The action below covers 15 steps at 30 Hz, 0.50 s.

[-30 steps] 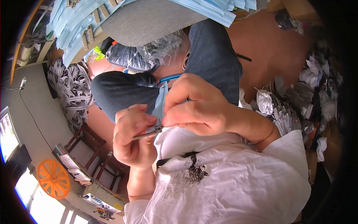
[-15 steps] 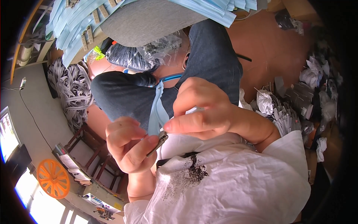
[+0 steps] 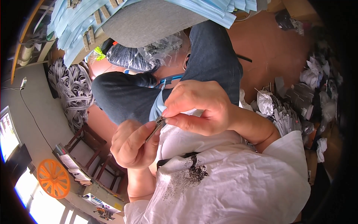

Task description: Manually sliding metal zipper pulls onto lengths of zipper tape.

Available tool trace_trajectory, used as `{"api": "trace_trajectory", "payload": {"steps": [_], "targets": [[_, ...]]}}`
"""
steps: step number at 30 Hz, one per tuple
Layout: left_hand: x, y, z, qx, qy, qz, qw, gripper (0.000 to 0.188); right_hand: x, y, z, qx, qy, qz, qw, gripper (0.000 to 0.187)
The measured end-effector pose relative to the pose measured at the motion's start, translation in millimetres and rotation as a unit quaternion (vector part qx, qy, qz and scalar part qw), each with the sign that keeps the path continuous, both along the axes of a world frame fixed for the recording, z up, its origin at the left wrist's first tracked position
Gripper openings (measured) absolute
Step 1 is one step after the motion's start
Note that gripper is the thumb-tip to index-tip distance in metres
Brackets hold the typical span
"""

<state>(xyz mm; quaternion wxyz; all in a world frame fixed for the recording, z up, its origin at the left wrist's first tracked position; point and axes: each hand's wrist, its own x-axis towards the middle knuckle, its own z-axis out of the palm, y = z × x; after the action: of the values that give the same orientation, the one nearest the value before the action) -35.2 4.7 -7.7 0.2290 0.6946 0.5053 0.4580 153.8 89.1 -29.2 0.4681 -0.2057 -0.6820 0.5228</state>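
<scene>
Head | left hand [image 3: 133,143]: gripping metal piece [image 3: 159,121] | right hand [image 3: 205,106]: closed at its upper end

The left fingers [image 3: 142,133] cover part of the slim metal piece [image 3: 159,121], its details too small to tell. Whether the right fingers [image 3: 186,123] pinch its upper end or merely touch it is unclear. Just above the metal piece, the blue strip [image 3: 158,106] loses its lower end behind the hands, any join unseen. Well above the metal piece, the top edge cuts off the table [image 3: 149,26] and its pale blue strips [image 3: 80,22]; the table partly hides a plastic-wrapped bundle [image 3: 128,58]. Far right of the metal piece, a scrap heap [image 3: 311,74] fades into darkness.
</scene>
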Motion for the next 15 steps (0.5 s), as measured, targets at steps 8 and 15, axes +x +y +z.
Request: {"api": "trace_trajectory", "payload": {"steps": [8, 15], "targets": [[8.4, 5.3, -8.6, 0.023, -0.092, 0.028, 0.995, 0.025, 1.6, 1.6, 1.3, -0.029, -0.008, 0.013, 0.999, 0.014], [9.3, 10.3, 1.9, -0.038, -0.176, 0.009, 0.984, 0.03, 2.2, 3.7, 0.0, -0.029, -0.013, 0.012, 0.999, 0.015]]}}
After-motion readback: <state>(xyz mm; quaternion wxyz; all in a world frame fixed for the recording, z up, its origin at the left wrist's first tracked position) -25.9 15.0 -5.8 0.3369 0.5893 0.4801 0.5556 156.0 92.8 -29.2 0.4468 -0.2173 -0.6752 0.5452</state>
